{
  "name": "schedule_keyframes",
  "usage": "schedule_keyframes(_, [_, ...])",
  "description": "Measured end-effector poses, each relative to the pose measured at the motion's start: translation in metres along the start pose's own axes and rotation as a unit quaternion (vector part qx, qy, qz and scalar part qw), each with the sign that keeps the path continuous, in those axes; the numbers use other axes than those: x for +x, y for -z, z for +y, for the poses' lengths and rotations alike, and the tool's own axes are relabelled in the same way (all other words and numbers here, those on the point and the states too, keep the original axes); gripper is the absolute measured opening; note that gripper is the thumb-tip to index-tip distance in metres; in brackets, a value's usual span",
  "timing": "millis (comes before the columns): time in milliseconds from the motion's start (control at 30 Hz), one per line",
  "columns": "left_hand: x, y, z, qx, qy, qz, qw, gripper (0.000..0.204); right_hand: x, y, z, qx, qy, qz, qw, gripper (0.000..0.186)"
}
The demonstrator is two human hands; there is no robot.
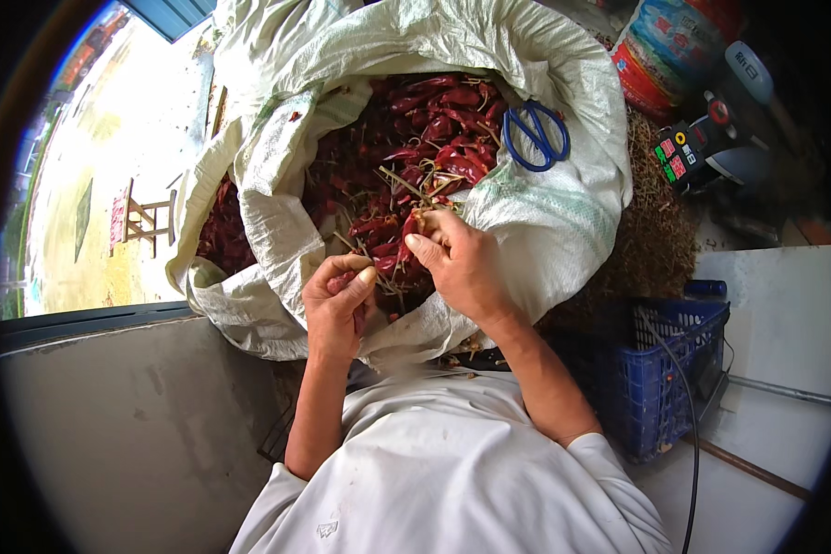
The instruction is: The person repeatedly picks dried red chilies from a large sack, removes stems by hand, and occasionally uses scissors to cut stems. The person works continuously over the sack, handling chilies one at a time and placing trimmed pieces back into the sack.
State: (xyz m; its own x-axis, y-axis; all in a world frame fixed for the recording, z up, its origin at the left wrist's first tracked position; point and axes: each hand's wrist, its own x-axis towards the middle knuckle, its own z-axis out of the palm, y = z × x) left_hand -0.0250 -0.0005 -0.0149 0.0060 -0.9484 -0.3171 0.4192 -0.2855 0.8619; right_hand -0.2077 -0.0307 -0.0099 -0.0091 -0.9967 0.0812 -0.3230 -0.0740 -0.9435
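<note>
A large white woven sack (563,217), its rim rolled back, holds a heap of dried red chilies (443,111) with pale stems among them. Over the near part of the heap, my right hand (462,263) pinches a dried red chili (409,229) between thumb and fingers. To its left, my left hand (338,300) is closed in a pinch. Thin stems and chilies lie close to its fingertips, and what they grip, if anything, is too small to make out. Blue-handled scissors (535,137) rest at the sack's right inner rim, their blades hidden.
More dried chilies (223,231) show in a second sack at the left. A blue plastic crate (651,388) stands at the lower right with a black cable over it. Dry brown stems (651,222) are piled beside the sack. A red and blue printed bag (669,51) sits at upper right.
</note>
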Motion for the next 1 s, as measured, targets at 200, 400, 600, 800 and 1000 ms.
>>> schedule_keyframes(200, [0.0,-0.007,0.007,0.04,0.006,-0.02,0.999,0.013,0.003,0.009,-0.002,0.126,0.046,0.09,0.987,0.017])
schedule_keyframes(400, [0.001,-0.018,0.006,-0.115,0.079,-0.085,0.987,0.023,-0.01,0.01,-0.001,-0.128,0.35,0.074,0.925,0.023])
schedule_keyframes(600, [0.004,-0.01,0.005,-0.027,0.061,-0.048,0.997,0.019,-0.026,0.004,0.006,-0.144,0.356,0.013,0.923,0.021])
schedule_keyframes(800, [-0.013,-0.008,0.011,0.404,-0.15,-0.104,0.896,0.026,-0.035,0.011,-0.006,-0.012,0.089,-0.105,0.99,0.038])
schedule_keyframes(1000, [-0.021,-0.01,0.024,0.511,-0.295,-0.197,0.783,0.036,-0.038,0.023,-0.007,0.055,0.076,-0.21,0.973,0.038])
